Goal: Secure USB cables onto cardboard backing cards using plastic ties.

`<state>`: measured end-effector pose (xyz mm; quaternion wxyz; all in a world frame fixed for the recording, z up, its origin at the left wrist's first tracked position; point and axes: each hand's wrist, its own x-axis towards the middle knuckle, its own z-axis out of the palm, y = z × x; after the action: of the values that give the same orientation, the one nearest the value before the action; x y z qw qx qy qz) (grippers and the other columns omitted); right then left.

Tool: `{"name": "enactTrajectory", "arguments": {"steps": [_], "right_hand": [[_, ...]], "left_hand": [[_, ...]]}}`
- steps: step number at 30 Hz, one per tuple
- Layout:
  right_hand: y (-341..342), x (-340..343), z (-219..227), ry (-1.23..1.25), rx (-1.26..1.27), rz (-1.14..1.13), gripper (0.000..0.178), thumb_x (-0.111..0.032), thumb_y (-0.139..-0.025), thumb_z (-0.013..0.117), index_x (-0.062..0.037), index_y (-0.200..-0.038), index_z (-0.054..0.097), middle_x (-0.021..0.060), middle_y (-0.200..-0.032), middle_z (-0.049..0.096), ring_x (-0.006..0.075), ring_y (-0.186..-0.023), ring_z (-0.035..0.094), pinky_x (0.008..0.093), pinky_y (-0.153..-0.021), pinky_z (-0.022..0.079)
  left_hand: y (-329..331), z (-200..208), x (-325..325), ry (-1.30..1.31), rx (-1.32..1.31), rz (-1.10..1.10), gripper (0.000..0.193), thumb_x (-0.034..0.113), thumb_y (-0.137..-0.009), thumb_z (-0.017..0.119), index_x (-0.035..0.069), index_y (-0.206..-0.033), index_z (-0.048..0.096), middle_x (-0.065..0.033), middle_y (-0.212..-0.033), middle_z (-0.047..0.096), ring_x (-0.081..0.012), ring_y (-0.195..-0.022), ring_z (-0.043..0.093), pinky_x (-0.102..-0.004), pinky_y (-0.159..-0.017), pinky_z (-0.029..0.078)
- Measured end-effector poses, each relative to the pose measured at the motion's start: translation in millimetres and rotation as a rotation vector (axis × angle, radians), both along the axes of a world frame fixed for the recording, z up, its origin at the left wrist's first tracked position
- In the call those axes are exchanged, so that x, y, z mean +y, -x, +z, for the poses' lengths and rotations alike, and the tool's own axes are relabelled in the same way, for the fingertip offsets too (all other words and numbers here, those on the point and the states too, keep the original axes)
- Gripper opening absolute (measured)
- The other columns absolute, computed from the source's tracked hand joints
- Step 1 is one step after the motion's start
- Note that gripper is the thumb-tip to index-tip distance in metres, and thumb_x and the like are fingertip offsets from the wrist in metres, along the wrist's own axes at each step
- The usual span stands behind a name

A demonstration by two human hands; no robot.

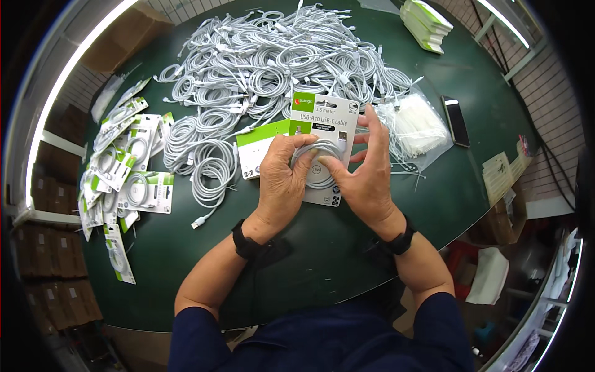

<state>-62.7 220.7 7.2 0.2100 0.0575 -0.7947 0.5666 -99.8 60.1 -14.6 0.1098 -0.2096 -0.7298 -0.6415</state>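
A white and green packaging card is upright between my hands, with a coiled white USB cable lying against its front. My left hand is closed on the card's left side, its thumb pressed on the coil. From the other side, my right hand has its thumb on the coil; its longer fingers reach up beside and partly behind the card's right edge. Just behind my left hand lies a stack of green and white cards on the table, partly covered by the hand and the held card.
A large heap of coiled white cables covers the far part of the green table. Carded cables pile up at left. On the right are a bag of white ties, a phone and folded green-white cards.
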Motion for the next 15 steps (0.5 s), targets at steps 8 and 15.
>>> {"name": "enactTrajectory", "arguments": {"steps": [8,15], "right_hand": [[5.0,0.2,-9.5,-0.423,0.345,-0.137,0.059,0.001,-0.079,0.081,-0.0092,-0.133,0.061,0.0188,-0.146,0.046,0.0278,-0.118,0.059,0.0341,-0.087,0.058],[5.6,3.3,-7.1,-0.562,0.424,-0.144,0.039,0.003,-0.082,0.078,-0.005,-0.12,0.07,0.0199,-0.136,0.056,0.0308,-0.113,0.062,0.0368,-0.088,0.057]], "left_hand": [[-3.7,3.3,1.2,0.059,0.083,0.008,0.022,0.0,-0.096,0.065,0.004,-0.118,0.066,-0.0095,-0.1,0.062,-0.0193,-0.091,0.06,-0.0295,-0.082,0.049],[-4.4,4.5,7.1,0.037,0.129,0.035,0.022,0.0,-0.094,0.066,0.007,-0.115,0.067,-0.0113,-0.093,0.058,-0.0264,-0.082,0.06,-0.0348,-0.073,0.049]]}}
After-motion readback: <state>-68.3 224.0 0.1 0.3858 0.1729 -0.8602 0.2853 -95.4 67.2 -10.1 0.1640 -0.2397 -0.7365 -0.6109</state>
